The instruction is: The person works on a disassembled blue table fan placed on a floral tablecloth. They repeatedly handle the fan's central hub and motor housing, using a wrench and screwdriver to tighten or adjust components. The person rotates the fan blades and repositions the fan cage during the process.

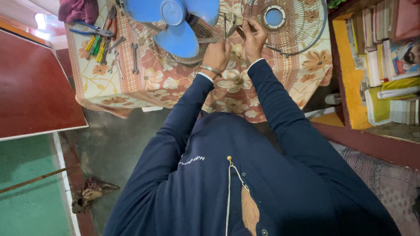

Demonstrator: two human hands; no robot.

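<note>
A dark red wooden panel (37,87) is seen at far left, beside a table covered by a floral orange-and-cream cloth (175,83). On the cloth's left part, a cluster of yellow- and green-handled screwdrivers (97,46), blue-handled pliers (89,30) and steel open-ended spanners (134,57) is laid out. A blue three-bladed plastic fan rotor (175,22) sits further right, backed by a wire guard. The left hand (216,54) (metal bangle at the wrist) is closed around a thin metal tool (225,26) held upright just beside the rotor. The right hand (253,37) is pinched narrow on a small pale part (239,20), touching the tool's upper end. A round wire fan grille with a blue centre disc (284,22) lies just right of the hands. An orange shelf of stacked books and papers (380,65) is recorded at far right.
</note>
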